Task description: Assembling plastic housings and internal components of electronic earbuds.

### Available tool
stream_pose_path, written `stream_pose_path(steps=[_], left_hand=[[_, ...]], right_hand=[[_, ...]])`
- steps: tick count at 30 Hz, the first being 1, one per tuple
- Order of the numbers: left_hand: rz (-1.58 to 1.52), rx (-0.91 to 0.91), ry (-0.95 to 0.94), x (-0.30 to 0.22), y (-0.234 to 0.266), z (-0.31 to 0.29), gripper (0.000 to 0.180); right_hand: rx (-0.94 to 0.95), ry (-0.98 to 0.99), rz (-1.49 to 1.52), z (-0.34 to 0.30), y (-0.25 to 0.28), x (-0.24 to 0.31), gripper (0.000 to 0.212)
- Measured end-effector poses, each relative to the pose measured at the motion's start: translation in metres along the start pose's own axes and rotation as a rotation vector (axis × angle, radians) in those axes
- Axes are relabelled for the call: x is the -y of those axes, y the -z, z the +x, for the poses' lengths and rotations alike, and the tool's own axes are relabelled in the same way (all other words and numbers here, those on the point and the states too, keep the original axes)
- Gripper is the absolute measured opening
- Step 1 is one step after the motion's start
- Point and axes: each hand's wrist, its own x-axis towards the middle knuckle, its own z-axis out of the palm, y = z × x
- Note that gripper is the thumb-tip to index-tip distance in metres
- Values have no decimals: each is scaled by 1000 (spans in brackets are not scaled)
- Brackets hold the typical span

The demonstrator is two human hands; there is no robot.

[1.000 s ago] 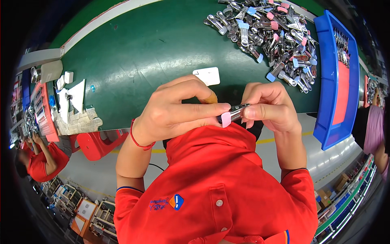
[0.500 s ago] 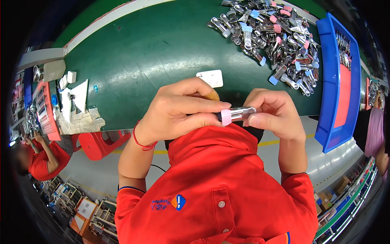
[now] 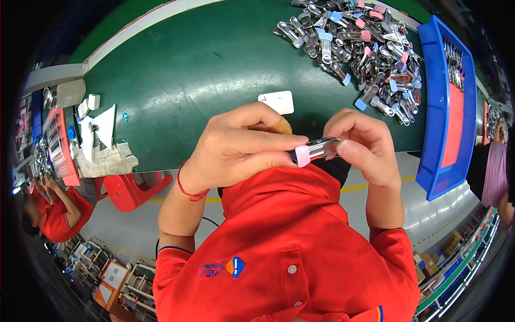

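A shiny metal clip (image 3: 323,148) with a pink tip cover lies across the gap between my two hands, close in front of my body at the table's near edge. My left hand (image 3: 228,142) pinches it at the pink end between thumb and forefinger; the other fingers curl underneath. At the bare metal end, my right hand (image 3: 367,147) is closed with thumb and fingertips around the clip's tip. Something yellowish shows at a curled finger of the left hand. A small white card (image 3: 277,102) lies on the green table (image 3: 204,59) just beyond my hands.
A heap of metal clips (image 3: 370,59) with pink and blue tips covers the far right. Beside it stands a blue tray (image 3: 429,161) holding clips and a red sheet. At left lie white pieces (image 3: 102,126) and worn tape. Another person (image 3: 61,209) sits at far left.
The clip has shifted slightly right and its metal end has tilted up a little. My right thumb and fingers have moved up and slightly right at that end.
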Motion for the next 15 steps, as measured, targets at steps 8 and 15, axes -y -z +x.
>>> stream_pose_path(steps=[8, 15], left_hand=[[102, 23, -53, -1, -2, 2, 33], [120, 26, -99, 0, -3, 2, 34]], right_hand=[[89, -145, 188, 7, 3, -6, 11], [103, -119, 249, 8, 6, -12, 10]])
